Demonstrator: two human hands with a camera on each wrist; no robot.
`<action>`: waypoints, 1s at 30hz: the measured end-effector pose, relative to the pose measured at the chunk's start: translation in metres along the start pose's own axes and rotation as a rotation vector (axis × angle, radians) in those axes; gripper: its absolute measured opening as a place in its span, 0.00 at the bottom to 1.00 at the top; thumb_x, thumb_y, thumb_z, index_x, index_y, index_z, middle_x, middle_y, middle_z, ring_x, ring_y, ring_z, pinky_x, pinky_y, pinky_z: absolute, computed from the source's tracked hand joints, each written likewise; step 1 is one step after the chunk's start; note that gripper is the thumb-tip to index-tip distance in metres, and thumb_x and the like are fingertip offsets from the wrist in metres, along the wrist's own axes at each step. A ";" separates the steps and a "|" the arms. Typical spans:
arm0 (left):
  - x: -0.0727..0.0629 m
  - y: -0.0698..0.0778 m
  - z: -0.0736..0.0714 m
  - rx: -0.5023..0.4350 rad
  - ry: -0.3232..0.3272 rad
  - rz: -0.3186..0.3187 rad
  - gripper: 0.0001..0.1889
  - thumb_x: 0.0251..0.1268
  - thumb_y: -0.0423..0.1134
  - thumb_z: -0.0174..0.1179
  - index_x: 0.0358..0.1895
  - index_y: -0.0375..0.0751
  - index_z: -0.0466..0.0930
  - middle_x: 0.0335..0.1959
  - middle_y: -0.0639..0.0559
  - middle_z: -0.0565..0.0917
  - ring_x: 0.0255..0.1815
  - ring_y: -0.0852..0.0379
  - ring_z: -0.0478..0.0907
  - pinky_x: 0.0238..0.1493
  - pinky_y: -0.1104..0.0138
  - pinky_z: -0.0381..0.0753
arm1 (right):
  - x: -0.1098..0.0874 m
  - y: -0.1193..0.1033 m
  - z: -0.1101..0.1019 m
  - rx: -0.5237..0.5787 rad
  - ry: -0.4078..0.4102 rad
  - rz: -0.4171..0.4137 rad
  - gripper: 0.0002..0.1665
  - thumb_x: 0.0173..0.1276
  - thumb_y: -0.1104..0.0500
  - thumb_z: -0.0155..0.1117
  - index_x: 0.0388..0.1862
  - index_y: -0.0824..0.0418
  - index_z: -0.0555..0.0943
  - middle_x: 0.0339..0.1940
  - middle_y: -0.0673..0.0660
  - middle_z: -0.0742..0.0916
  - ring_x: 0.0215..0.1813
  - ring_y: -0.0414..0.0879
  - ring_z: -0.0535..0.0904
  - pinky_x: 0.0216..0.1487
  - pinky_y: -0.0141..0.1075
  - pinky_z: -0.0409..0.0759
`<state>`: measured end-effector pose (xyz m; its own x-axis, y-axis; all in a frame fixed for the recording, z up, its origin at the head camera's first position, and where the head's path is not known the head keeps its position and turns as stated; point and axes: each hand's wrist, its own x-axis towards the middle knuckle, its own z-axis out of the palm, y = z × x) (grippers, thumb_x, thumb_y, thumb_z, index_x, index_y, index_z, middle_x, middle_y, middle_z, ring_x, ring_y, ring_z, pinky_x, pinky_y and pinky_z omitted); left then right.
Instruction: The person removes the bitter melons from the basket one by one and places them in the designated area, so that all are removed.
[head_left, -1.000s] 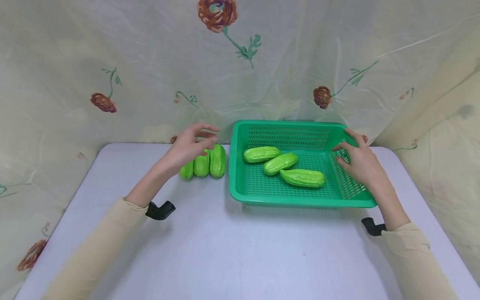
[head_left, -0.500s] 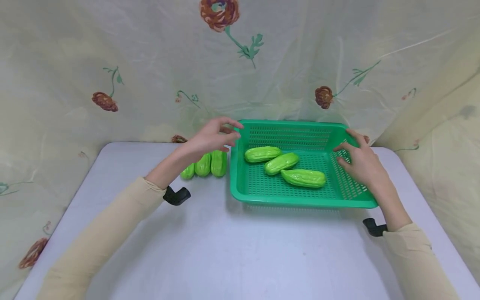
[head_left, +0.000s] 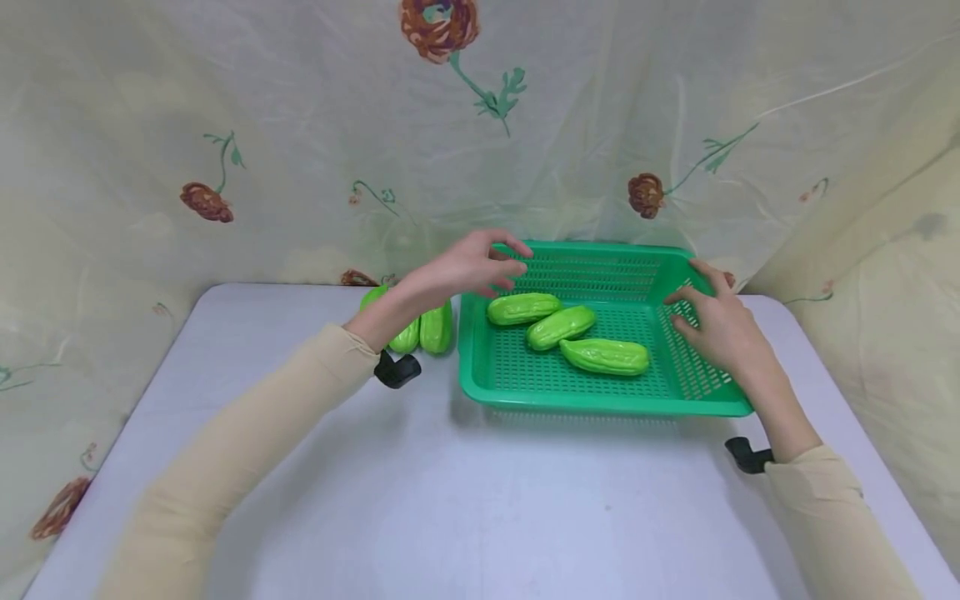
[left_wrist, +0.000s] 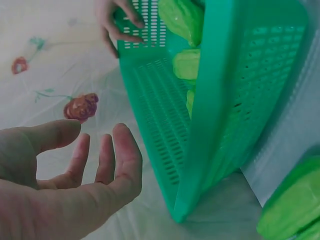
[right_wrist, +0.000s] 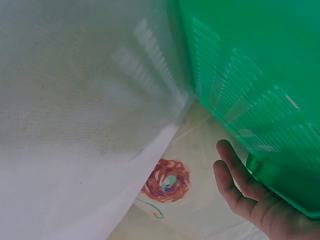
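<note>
Green plastic basket (head_left: 570, 402): stands on the white table (head_left: 525, 508), its side walls slotted and its floor perforated.
Bitter melons inside: three on the basket floor; the back-left melon (head_left: 524, 309) lies nearly level from left to right; the middle melon (head_left: 561, 327) slants beside it; the front melon (head_left: 605, 357) points its narrow tip towards the middle one.
Bitter melons outside: three side by side on the table, left of the basket; the right-hand melon (head_left: 437, 327) lies nearest its wall; the left forearm partly covers the group.
Left hand (head_left: 483, 262): hovers by the basket's back-left corner; thumb and fingers loosely bent, a wide gap between them with nothing in it; the left wrist view shows it apart from the rim.
Right hand (head_left: 716, 329): straddles the basket's right rim near the back corner, some digits inside and two fingers outside; whether it grips the rim I cannot tell.
Sleeves: cream, the left sleeve (head_left: 285, 417) and the right sleeve (head_left: 832, 517); a black piece shows at each wrist.
Backdrop: pale floral cloth (head_left: 300, 125) behind the table.
</note>
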<state>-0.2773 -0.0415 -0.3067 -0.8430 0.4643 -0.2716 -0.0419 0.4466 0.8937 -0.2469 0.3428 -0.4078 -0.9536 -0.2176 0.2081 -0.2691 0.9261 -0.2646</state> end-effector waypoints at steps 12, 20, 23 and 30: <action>0.033 0.003 0.024 0.015 -0.050 -0.002 0.19 0.85 0.39 0.58 0.73 0.43 0.77 0.70 0.40 0.79 0.70 0.37 0.81 0.72 0.46 0.83 | 0.000 -0.002 -0.001 -0.012 0.004 -0.007 0.14 0.76 0.64 0.68 0.58 0.65 0.86 0.86 0.75 0.60 0.58 0.86 0.80 0.52 0.77 0.79; 0.054 0.002 0.033 0.028 -0.005 -0.006 0.18 0.85 0.38 0.57 0.71 0.40 0.77 0.70 0.35 0.79 0.65 0.34 0.82 0.71 0.44 0.83 | -0.001 0.000 -0.002 -0.009 -0.003 -0.008 0.14 0.77 0.64 0.67 0.58 0.65 0.86 0.87 0.75 0.60 0.60 0.86 0.79 0.52 0.78 0.78; 0.061 0.000 0.035 0.055 0.011 -0.011 0.18 0.85 0.38 0.58 0.70 0.40 0.78 0.64 0.34 0.80 0.65 0.35 0.82 0.70 0.44 0.84 | -0.001 -0.001 -0.001 -0.007 0.004 -0.010 0.14 0.76 0.64 0.67 0.58 0.65 0.86 0.87 0.75 0.60 0.61 0.86 0.78 0.53 0.78 0.77; 0.072 0.000 0.038 0.193 0.028 -0.020 0.19 0.85 0.41 0.58 0.71 0.43 0.78 0.26 0.53 0.70 0.27 0.55 0.70 0.33 0.64 0.78 | -0.001 0.000 -0.001 -0.008 0.004 -0.009 0.14 0.76 0.64 0.68 0.58 0.65 0.86 0.87 0.75 0.60 0.60 0.86 0.79 0.54 0.79 0.76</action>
<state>-0.3170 0.0210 -0.3403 -0.8577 0.4336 -0.2764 0.0426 0.5956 0.8021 -0.2460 0.3428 -0.4073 -0.9505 -0.2250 0.2142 -0.2768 0.9264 -0.2554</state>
